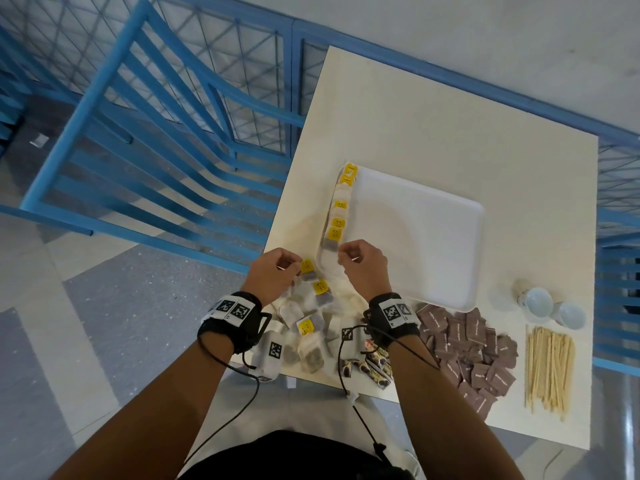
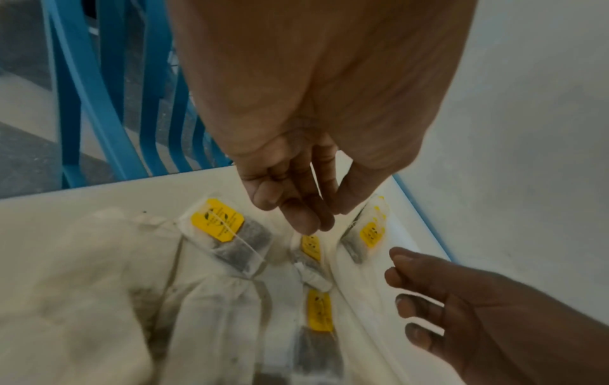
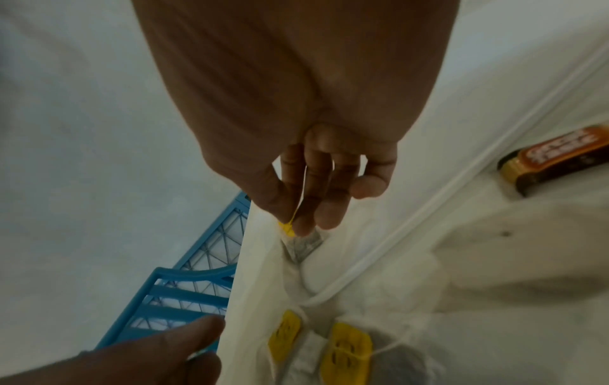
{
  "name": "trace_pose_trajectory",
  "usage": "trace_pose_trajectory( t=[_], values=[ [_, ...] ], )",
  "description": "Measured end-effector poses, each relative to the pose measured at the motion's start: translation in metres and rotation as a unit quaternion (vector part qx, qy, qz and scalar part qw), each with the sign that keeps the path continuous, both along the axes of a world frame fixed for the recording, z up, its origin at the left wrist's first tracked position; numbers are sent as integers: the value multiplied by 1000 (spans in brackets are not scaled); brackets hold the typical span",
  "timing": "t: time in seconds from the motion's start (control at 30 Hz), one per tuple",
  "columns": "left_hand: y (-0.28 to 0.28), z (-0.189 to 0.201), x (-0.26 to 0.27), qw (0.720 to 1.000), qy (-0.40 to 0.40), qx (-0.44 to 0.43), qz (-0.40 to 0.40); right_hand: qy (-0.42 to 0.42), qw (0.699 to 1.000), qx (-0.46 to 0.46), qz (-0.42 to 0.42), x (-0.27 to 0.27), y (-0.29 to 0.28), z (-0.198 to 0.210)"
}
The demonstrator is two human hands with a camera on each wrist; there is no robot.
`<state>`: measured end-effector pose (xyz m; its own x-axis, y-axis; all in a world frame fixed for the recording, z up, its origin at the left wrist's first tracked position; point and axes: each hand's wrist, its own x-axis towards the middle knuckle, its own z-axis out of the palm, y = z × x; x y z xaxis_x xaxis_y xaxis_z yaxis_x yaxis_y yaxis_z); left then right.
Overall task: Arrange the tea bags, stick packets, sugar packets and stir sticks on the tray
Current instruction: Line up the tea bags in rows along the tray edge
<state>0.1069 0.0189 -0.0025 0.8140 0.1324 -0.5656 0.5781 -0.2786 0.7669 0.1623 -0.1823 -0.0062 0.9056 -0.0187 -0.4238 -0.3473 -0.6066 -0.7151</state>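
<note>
A white tray [image 1: 426,237] lies mid-table with a row of yellow-tagged tea bags [image 1: 337,206] along its left rim. My right hand [image 1: 341,253] pinches the nearest bag of that row [image 3: 303,244] by its yellow tag, thumb against forefinger. My left hand [image 1: 294,267] hovers over the loose tea bag pile [image 1: 304,327], its fingertips [image 2: 304,221] drawn together just over one bag's tag [image 2: 311,244]; whether they hold it is unclear. Stick packets [image 1: 375,367], brown sugar packets [image 1: 474,348] and wooden stir sticks [image 1: 549,368] lie along the table's near side.
Two small white cups [image 1: 538,302] [image 1: 571,315] stand right of the tray. A blue chair [image 1: 145,140] and blue mesh fencing [image 1: 242,64] lie left of and behind the table. The table's left edge [image 1: 273,220] is close beside my left hand.
</note>
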Motion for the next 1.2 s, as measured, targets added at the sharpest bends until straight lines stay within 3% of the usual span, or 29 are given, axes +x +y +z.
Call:
trace_pose_trajectory(
  t=[0.13, 0.23, 0.4, 0.5, 0.63, 0.87, 0.97, 1.07, 1.2],
  values=[
    [2, -3, -15, 994, -42, 53, -85, -1, 996, -31, 86, -24, -1, 4],
    [3, -10, -28, 979, -57, 94, -174, -1, 992, -64, 104, -45, -2, 1],
    [1, -26, -45, 870, -87, 276, -399, -29, 969, -200, 142, -72, 10, -12],
    [-4, -20, -53, 840, -120, 319, -422, -32, 958, -239, 156, -77, 18, -15],
    [-9, -19, -55, 818, -131, 350, -437, -8, 976, -187, 113, -77, 17, -18],
    [-16, -15, -52, 872, -109, 296, -375, -52, 984, -154, 71, -77, -13, 1],
    [-17, -6, -50, 918, -85, 241, -302, -60, 992, -99, 52, -80, -25, 14],
    [-18, -1, -47, 965, -53, 143, -212, -29, 997, -42, 53, -86, -32, 24],
    [-20, 2, -43, 988, -47, 50, -142, 49, 995, -27, 82, -95, -34, 16]
  ],
)
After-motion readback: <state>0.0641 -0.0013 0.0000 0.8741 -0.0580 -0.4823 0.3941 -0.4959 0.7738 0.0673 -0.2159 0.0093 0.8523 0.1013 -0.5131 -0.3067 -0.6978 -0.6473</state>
